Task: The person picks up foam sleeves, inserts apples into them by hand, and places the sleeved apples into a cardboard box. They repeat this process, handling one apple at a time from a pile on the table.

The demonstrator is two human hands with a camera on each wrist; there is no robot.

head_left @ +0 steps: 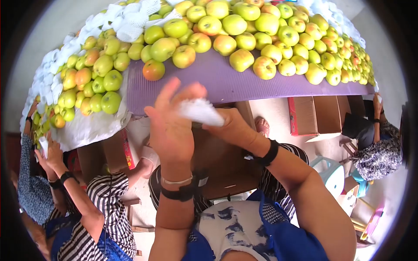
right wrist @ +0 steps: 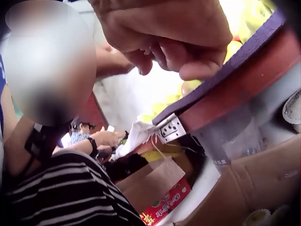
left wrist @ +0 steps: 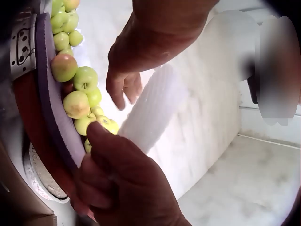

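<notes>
Two hands meet just short of the desk edge, both on a white foam net (head_left: pixel 201 112). The left hand (head_left: pixel 170 126) pinches the net's near end, thumb on it in the left wrist view, its other fingers spread upward in the head view. The right hand (head_left: pixel 233 127) has its fingers curled round the far end; from the right wrist camera only the curled fingers (right wrist: pixel 197 56) show, so the grip itself is hidden there.

Just beyond the hands runs a purple mat (head_left: pixel 244 82) over the desk (right wrist: pixel 235 89), heaped with green-yellow apples (head_left: pixel 235 39). One redder apple (head_left: pixel 153 69) sits nearest, just past the left hand's fingertips. More white nets (head_left: pixel 130 19) lie piled at the far left of the heap.

Below the hands, under the desk, stand cardboard boxes (head_left: pixel 313 115). Left of the left hand, another person (head_left: pixel 93 209) in stripes reaches for the apples; a third (head_left: pixel 376 148) sits well off to the right.
</notes>
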